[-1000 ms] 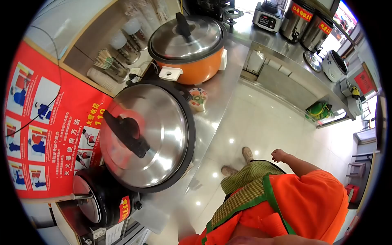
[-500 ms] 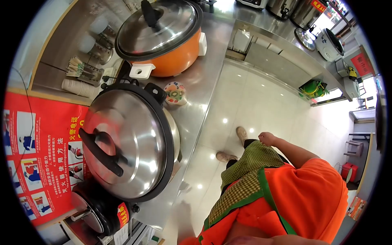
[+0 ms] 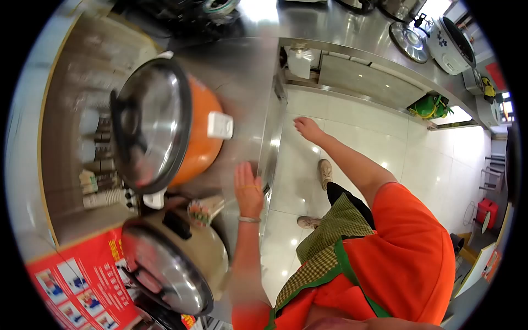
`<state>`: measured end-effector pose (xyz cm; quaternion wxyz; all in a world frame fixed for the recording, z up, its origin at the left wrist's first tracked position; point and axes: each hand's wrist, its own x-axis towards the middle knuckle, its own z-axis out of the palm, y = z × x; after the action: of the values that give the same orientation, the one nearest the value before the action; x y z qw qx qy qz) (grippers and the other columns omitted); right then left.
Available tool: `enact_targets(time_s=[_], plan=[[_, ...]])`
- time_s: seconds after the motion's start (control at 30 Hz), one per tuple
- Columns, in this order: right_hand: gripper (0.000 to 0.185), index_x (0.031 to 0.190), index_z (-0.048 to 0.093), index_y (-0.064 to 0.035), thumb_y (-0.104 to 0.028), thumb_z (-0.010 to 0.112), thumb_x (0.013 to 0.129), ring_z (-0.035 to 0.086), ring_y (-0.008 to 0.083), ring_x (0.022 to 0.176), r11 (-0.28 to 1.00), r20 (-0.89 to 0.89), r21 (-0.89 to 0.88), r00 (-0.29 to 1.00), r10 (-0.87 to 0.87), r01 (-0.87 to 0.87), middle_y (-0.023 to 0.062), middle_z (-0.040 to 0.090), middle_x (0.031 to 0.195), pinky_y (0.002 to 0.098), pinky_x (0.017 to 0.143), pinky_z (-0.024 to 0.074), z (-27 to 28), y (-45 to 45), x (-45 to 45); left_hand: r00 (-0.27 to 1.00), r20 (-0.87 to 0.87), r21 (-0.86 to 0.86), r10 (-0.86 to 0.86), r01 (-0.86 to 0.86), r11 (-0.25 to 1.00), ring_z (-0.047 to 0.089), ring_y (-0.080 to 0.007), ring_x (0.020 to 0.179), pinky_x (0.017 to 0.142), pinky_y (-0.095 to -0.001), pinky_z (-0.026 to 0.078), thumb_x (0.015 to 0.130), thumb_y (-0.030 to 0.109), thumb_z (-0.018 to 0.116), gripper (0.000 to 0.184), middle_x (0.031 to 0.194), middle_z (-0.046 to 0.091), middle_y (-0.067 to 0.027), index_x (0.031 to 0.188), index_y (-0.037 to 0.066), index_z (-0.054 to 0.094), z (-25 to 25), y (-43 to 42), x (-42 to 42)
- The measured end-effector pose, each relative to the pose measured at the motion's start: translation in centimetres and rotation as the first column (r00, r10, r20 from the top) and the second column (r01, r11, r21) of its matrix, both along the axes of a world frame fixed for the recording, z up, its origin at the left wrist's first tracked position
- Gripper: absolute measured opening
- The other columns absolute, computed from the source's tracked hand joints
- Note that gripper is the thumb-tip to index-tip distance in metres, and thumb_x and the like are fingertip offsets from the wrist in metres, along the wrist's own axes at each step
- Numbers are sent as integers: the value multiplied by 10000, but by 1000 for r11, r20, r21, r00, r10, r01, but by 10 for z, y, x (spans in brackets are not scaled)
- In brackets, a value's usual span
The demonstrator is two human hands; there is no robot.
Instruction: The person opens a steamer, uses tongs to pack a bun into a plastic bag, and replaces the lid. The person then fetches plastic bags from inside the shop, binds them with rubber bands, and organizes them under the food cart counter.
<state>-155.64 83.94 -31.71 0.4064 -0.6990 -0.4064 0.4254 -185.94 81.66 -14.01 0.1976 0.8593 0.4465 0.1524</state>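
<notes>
My left hand point(image 3: 249, 191), with a bracelet at its wrist, is over the edge of the steel counter point(image 3: 236, 60). Its fingers are straight and it holds nothing. Close by stand an orange cooker point(image 3: 201, 132) with a shiny lid and white handles, and a patterned cup-like container point(image 3: 204, 211). Nearer my body is a beige cooker point(image 3: 206, 250) with a steel lid point(image 3: 165, 264) on it. Away from the counter, my right hand point(image 3: 309, 130) hangs above the floor, fingers loosely bent, with nothing visible in it.
Left of the cookers a shelf holds stacked paper cups point(image 3: 102, 199). A red poster point(image 3: 88, 286) is at the lower left. Across the tiled floor point(image 3: 363, 126), another counter carries a white rice cooker point(image 3: 448, 47) and a glass lid point(image 3: 408, 41). A green bag point(image 3: 430, 107) sits below.
The view has swung and moved forward along the counter, so both cookers sit lower and further left. My left hand has come up beside the counter; my right arm has swung forward.
</notes>
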Motion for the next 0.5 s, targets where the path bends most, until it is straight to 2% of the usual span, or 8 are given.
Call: enact_targets(time_s=[0.03,0.1,0.17,0.23,0.33,0.43,0.47,0.5], plan=[[305,1124,604,-14,-219,505,921,612,203,838,999,10,10,999,-45,45,111,652,961,317,741,498,4,29,8,998,-59,53,-2,5,999,334,-411,1322,1109,-460,261,884,136,546,546,1429,371,-232,1370,-47,377,-9,24,13],[315,1142,596,-2,-202,499,919,612,289,984,986,74,128,991,-113,103,171,652,1048,351,850,478,2,81,24,991,-131,25,-4,7,1000,317,-417,1330,1113,-469,249,880,135,541,552,1438,353,-235,1373,-46,371,-26,60,30],[330,1173,589,-5,-190,484,922,570,341,1107,983,-3,127,991,-131,131,200,623,1153,367,938,441,-11,122,35,978,-210,-16,-10,7,1000,301,-424,1337,1117,-478,237,875,133,537,558,1448,336,-238,1375,-45,366,-38,76,42],[347,1192,586,-16,-182,476,907,552,394,1100,961,-76,171,975,-209,219,211,602,1182,409,945,440,-31,153,37,973,-229,48,-9,20,999,256,-454,1353,1119,-510,201,901,120,488,538,1453,312,-266,1386,-61,340,-39,76,47],[357,1226,558,-5,-177,464,928,541,399,1112,955,-111,201,974,-198,217,231,595,1180,406,950,436,-40,188,36,965,-261,19,-7,13,1000,242,-456,1360,1119,-517,187,921,152,438,522,1462,299,-263,1389,-55,337,-44,78,48],[365,1249,537,1,-182,458,944,535,400,1115,968,-252,78,944,-213,239,238,596,1172,406,943,437,-34,201,36,949,-316,6,-21,24,1000,239,-453,1364,1115,-521,189,940,189,400,517,1465,294,-262,1387,-61,334,-45,82,52],[329,1192,559,9,-182,453,946,553,414,1048,955,-245,156,946,-211,253,232,612,1116,427,904,448,-41,203,35,949,-314,12,-15,19,1000,237,-463,1360,1113,-527,190,945,193,386,516,1463,290,-269,1385,-71,328,-45,82,53],[329,1192,559,9,-182,453,946,553,414,1048,956,-255,132,941,-223,263,232,612,1116,427,904,448,-47,202,34,951,-308,17,-8,14,1000,235,-473,1356,1110,-533,191,950,196,372,516,1461,286,-276,1382,-81,322,-46,82,54]])
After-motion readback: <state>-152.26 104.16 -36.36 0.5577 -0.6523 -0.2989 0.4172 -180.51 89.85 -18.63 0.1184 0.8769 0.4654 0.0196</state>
